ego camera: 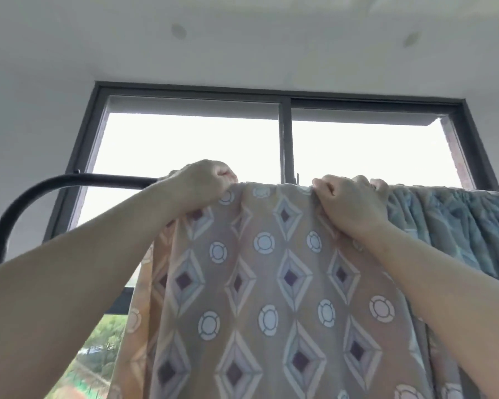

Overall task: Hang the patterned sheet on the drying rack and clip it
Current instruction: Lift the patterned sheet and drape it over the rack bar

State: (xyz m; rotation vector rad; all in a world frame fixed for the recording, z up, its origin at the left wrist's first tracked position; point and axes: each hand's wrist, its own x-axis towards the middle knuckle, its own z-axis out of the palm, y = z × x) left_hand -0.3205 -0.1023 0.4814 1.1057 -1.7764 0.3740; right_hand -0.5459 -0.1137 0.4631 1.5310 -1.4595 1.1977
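Behind our dark drying rack [69, 180] is a black-framed window [284, 133]. A bunched teal cloth [458, 220] hangs on the bar, touching our right hand [349, 203]. The patterned sheet [257, 283], peach with diamonds and rings, drapes over the bar. Our left hand [202, 182] and right hand each grip its top edge with curled fingers.

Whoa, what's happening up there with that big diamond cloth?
A person is hanging a patterned sheet over the drying rack in front of a window. The left hand and the right hand each grip the sheet's top edge where it crosses the rack, and the rest hangs down. A blue-green cloth hangs on the rack to the right. Whether a clip is on the sheet cannot be told.
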